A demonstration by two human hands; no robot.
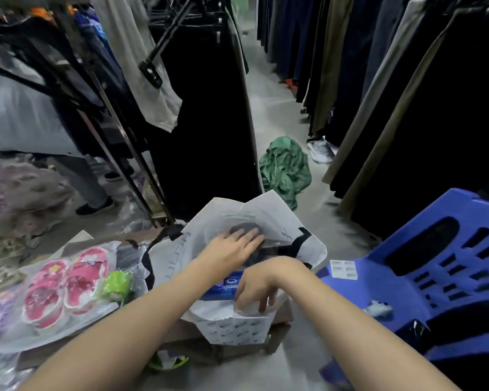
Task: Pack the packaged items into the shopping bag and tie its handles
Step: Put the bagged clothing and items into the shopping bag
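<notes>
A white shopping bag [280, 218] with black handles [301, 241] stands open on the floor before me. My left hand [232, 249] lies flat, fingers apart, on a dark packaged item [244, 230] inside the bag's mouth. My right hand [254, 289] grips the bag's near edge, next to a blue packaged item [223, 289] that sticks out of the bag. To the left, a clear pack of pink sandals [62, 280] rests on cardboard, with a green wrapped item [117, 283] beside it.
A blue plastic chair [435, 266] stands close at the right. Racks of hanging dark trousers [206, 108] line both sides of a narrow aisle. A green garment [285, 167] lies on the floor beyond the bag. Another person's shoes [95, 207] show at the left.
</notes>
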